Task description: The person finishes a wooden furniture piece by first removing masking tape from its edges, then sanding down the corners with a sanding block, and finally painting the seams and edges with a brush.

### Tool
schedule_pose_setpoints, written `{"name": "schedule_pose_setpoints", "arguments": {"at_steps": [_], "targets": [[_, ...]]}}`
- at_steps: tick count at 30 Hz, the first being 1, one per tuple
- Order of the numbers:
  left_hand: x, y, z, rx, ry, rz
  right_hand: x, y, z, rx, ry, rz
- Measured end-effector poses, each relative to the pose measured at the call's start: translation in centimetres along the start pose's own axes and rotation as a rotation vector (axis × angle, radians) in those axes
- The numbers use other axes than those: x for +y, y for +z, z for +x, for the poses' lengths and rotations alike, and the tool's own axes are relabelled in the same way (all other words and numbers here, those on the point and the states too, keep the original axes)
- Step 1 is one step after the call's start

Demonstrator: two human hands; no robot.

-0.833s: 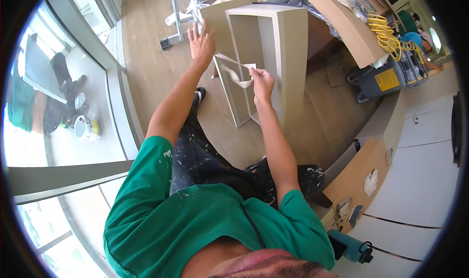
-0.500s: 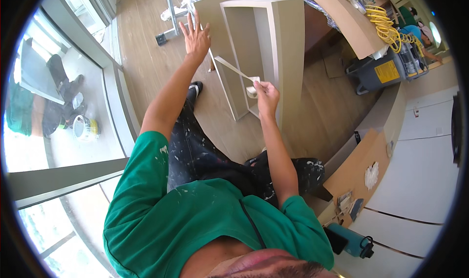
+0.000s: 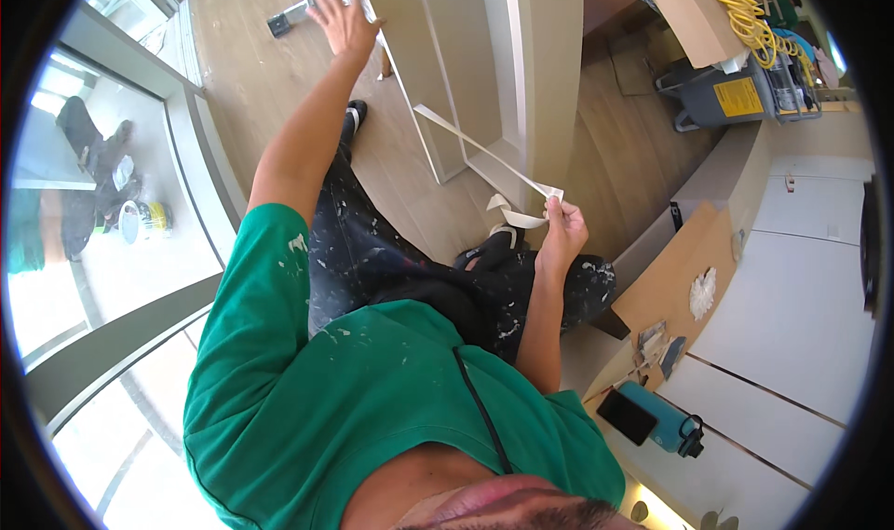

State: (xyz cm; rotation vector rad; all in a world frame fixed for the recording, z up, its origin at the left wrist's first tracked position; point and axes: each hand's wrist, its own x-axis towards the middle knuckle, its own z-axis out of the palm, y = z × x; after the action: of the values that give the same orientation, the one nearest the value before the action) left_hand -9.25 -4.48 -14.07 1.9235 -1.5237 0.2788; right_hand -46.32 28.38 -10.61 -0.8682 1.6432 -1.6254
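Observation:
A beige cabinet carcass (image 3: pixel 549 83) stands in front of me, with an upright panel (image 3: pixel 396 41) along its left side. My left hand (image 3: pixel 345 20) has its fingers spread beside that panel's far left edge; I cannot tell whether it touches. Pinched in my right hand (image 3: pixel 563 237) is a pale strip of masking tape (image 3: pixel 489 156). The strip runs taut from the panel's edge down to my fingers. Its loose end curls below, close to my right shoe (image 3: pixel 494 248).
Left of me is a glazed door frame (image 3: pixel 200 148), with a white bucket (image 3: pixel 154 218) seen in the glass. A metal stand (image 3: pixel 279 22) is at far left. At right are a grey bin (image 3: pixel 694 97), a yellow coiled hose (image 3: pixel 745 18), cardboard (image 3: pixel 684 269), a phone (image 3: pixel 626 415) and a teal bottle (image 3: pixel 669 425).
My right hand has pulled back toward me and to the right, and a longer length of tape now stretches from the panel. My left hand has shifted farther up and left, still spread.

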Motion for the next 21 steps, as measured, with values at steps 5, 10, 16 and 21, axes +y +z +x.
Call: {"name": "schedule_pose_setpoints", "arguments": {"at_steps": [5,10,16,21], "targets": [[-2.6,5.3,0.0,-0.392,-0.667,-0.654,-3.1,1.7,-0.2,-0.162,-0.007,0.067],[-1.7,8.0,0.2,-0.487,-0.694,-0.815,-5.9,5.1,-0.4,-0.253,-0.138,0.044],[-0.7,6.6,0.1,-0.463,-0.712,-0.698,-3.2,-1.1,-3.0,0.001,-0.043,-0.061],[-0.7,7.9,0.0,-0.415,-0.851,-0.776,-2.7,-8.3,-6.9,0.276,-0.078,-0.063]]}}
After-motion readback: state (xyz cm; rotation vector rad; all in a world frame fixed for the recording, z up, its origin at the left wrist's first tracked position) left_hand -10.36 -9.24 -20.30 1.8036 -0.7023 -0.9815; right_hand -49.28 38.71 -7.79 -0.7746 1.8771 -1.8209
